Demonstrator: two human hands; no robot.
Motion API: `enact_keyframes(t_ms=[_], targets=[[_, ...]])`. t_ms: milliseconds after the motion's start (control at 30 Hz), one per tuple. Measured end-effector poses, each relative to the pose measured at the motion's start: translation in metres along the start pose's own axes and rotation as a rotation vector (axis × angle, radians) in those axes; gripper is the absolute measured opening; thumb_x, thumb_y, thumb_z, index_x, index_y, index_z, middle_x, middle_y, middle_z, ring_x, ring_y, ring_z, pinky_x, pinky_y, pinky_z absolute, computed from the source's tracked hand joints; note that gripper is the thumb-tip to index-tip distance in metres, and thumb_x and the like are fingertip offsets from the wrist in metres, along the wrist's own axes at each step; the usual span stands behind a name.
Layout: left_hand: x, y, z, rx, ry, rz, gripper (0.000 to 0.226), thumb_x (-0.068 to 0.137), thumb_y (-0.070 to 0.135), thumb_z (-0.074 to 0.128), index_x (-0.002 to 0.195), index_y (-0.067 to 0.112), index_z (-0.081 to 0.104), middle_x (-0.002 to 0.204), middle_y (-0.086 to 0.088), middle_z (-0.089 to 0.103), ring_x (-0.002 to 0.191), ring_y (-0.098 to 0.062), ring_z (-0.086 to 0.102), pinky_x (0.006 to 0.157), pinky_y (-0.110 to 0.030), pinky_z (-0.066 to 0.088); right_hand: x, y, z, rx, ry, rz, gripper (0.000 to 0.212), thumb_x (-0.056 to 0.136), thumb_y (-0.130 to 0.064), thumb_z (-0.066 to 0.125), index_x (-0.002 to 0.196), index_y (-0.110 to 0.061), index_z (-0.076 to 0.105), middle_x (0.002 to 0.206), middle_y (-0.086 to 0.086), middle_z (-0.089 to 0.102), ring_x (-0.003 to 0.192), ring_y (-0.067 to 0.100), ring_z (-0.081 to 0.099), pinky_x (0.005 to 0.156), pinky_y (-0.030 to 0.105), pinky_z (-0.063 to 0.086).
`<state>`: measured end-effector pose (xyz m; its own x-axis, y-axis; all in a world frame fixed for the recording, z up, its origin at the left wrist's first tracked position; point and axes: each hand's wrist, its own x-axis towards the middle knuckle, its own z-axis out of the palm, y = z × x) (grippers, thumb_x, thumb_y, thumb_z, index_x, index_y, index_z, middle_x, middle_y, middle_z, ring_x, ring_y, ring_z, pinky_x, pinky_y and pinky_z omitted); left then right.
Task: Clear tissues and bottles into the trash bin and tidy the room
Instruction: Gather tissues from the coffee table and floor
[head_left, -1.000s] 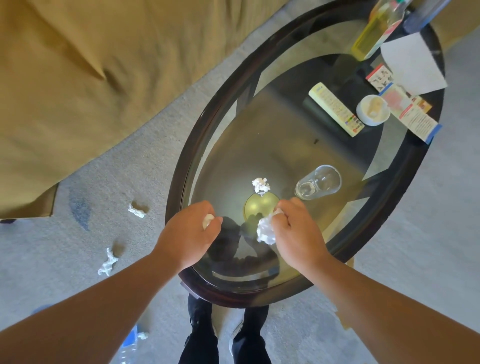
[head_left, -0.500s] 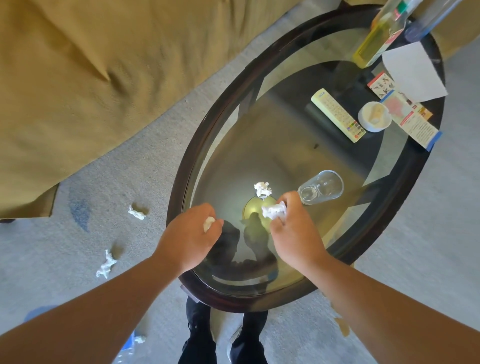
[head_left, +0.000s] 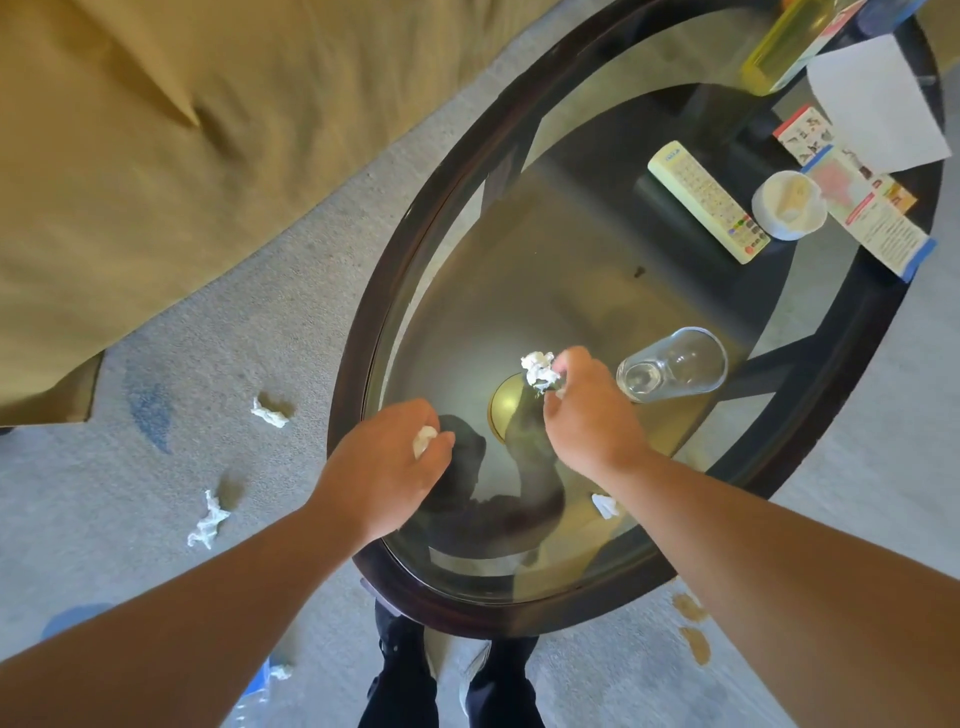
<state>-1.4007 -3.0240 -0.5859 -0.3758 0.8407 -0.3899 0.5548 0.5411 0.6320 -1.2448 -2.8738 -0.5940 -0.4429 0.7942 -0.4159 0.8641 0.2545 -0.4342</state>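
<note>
Pinching crumpled tissue (head_left: 539, 369) between curled right fingertips (head_left: 563, 364), at middle of glass table (head_left: 415, 249); lifted or resting on glass, cannot tell. Right hand (head_left: 589, 421) arched above tabletop. Gripping second tissue wad (head_left: 425, 440) inside tightly curled left fingers (head_left: 439, 449), left hand (head_left: 382, 470) over table's near-left rim. On table, just right of pinched tissue: tumbler (head_left: 672, 371) on its side. On carpet left of table: carpet tissue (head_left: 270, 413), farther tissue (head_left: 208, 522).

Head camera looks steeply down, close above the glass table (head_left: 395, 332).
</note>
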Motion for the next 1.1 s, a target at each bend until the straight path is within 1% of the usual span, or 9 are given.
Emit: enact_keyframes(t_ms=[100, 300, 467, 600, 700, 867, 933, 1033, 1100], targets=[[0.007, -0.005, 0.008, -0.009, -0.016, -0.002, 0.021, 0.094, 0.039, 0.049, 0.081, 0.023, 0.051, 0.073, 0.006, 0.058, 0.072, -0.014, 0.06, 0.069, -0.038, 0.053, 0.016, 0.001, 0.01, -0.033, -0.019, -0.006, 0.028, 0.093, -0.018, 0.051, 0.12, -0.02, 0.046, 0.115, 0.004, 0.044, 0.095, 0.029, 0.056, 0.075, 0.033, 0.041], [0.013, -0.015, 0.017, 0.007, -0.025, 0.006, 0.021, 0.093, 0.039, 0.049, 0.076, 0.026, 0.048, 0.067, 0.009, 0.054, 0.067, -0.009, 0.055, 0.057, -0.024, 0.039, 0.035, 0.002, 0.023, -0.109, -0.038, -0.021, 0.024, 0.092, -0.025, 0.057, 0.114, -0.02, 0.05, 0.118, 0.006, 0.045, 0.091, 0.031, 0.058, 0.077, 0.038, 0.047], [0.017, -0.017, 0.017, 0.025, -0.036, -0.006, 0.022, 0.093, 0.039, 0.049, 0.078, 0.023, 0.05, 0.069, 0.006, 0.055, 0.068, -0.011, 0.055, 0.058, -0.026, 0.04, 0.04, 0.002, 0.021, -0.118, -0.033, -0.033, 0.01, 0.092, -0.016, 0.051, 0.102, -0.014, 0.051, 0.108, 0.008, 0.058, 0.095, 0.031, 0.056, 0.078, 0.038, 0.044], [0.017, -0.014, 0.014, 0.023, -0.031, -0.006, 0.023, 0.093, 0.038, 0.049, 0.078, 0.022, 0.05, 0.068, 0.007, 0.055, 0.066, -0.012, 0.055, 0.058, -0.026, 0.042, 0.029, 0.002, 0.015, -0.037, 0.005, -0.039, 0.012, 0.093, -0.017, 0.049, 0.101, -0.012, 0.056, 0.108, 0.008, 0.055, 0.093, 0.028, 0.056, 0.077, 0.034, 0.042], [0.016, -0.008, 0.012, 0.029, -0.031, -0.005, 0.022, 0.094, 0.038, 0.049, 0.079, 0.022, 0.05, 0.069, 0.006, 0.055, 0.068, -0.013, 0.056, 0.061, -0.03, 0.047, 0.017, 0.004, 0.007, 0.034, -0.003, -0.045, 0.011, 0.092, -0.014, 0.048, 0.095, -0.013, 0.059, 0.108, 0.007, 0.05, 0.089, 0.027, 0.057, 0.08, 0.037, 0.046], [0.011, 0.006, 0.01, 0.022, -0.025, 0.009, 0.022, 0.093, 0.039, 0.049, 0.076, 0.025, 0.048, 0.069, 0.005, 0.055, 0.068, -0.014, 0.057, 0.063, -0.033, 0.049, -0.008, 0.017, -0.008, 0.055, -0.011, -0.052, 0.019, 0.088, -0.005, 0.045, 0.083, -0.02, 0.055, 0.089, 0.001, 0.062, 0.076, 0.019, 0.054, 0.062, 0.03, 0.038], [0.009, 0.013, 0.011, 0.015, -0.026, 0.019, 0.023, 0.093, 0.039, 0.049, 0.075, 0.026, 0.047, 0.069, 0.006, 0.056, 0.068, -0.014, 0.057, 0.063, -0.033, 0.049, -0.018, 0.024, -0.016, 0.067, -0.021, -0.044, 0.021, 0.088, -0.004, 0.044, 0.084, -0.022, 0.054, 0.084, -0.001, 0.062, 0.071, 0.018, 0.055, 0.06, 0.03, 0.04], [0.004, 0.025, 0.013, 0.012, -0.031, 0.03, 0.023, 0.094, 0.039, 0.049, 0.075, 0.027, 0.046, 0.069, 0.007, 0.055, 0.067, -0.013, 0.057, 0.065, -0.037, 0.052, -0.031, 0.032, -0.028, 0.086, 0.008, -0.059, 0.02, 0.087, -0.002, 0.044, 0.08, -0.019, 0.054, 0.075, -0.004, 0.06, 0.062, 0.01, 0.052, 0.054, 0.021, 0.035], [0.0, 0.035, 0.015, 0.016, -0.036, 0.047, 0.023, 0.094, 0.039, 0.049, 0.075, 0.027, 0.046, 0.069, 0.007, 0.055, 0.068, -0.013, 0.056, 0.066, -0.039, 0.052, -0.04, 0.035, -0.035, 0.086, 0.014, -0.052, 0.018, 0.084, -0.005, 0.044, 0.074, -0.018, 0.052, 0.067, -0.004, 0.056, 0.059, 0.012, 0.05, 0.053, 0.024, 0.035]])
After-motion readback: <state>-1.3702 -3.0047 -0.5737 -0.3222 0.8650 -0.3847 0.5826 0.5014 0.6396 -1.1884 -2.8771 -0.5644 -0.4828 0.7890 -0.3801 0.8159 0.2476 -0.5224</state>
